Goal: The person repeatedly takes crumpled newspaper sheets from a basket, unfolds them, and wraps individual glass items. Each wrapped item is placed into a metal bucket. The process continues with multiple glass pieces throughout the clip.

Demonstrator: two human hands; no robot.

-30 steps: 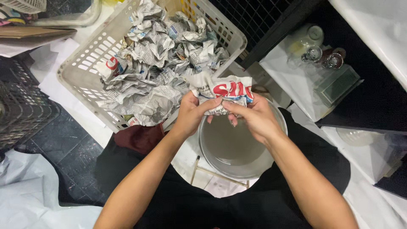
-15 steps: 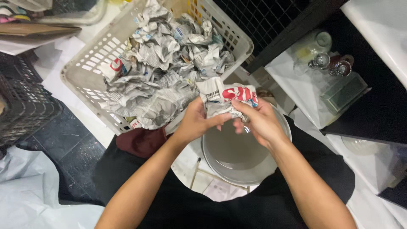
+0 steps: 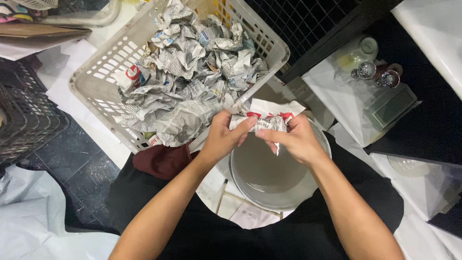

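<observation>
Leftmost, a dark wire crate [image 3: 24, 120] sits against the frame edge, with bare dark floor [image 3: 82, 159] between it and the white laundry basket [image 3: 91, 91]. That basket is heaped with crumpled newspaper [image 3: 187, 77], its near rim touching the person's lap. Just right of the rim, the left hand [image 3: 224, 137] and right hand [image 3: 293, 139] both pinch a crumpled newspaper bundle [image 3: 269, 118], fingers closed on its paper, directly above a grey bowl [image 3: 274, 178] resting on the lap. Further right, past a dark gap, glassware [image 3: 375, 74] stands on white paper [image 3: 341, 103], well apart from the hands.
</observation>
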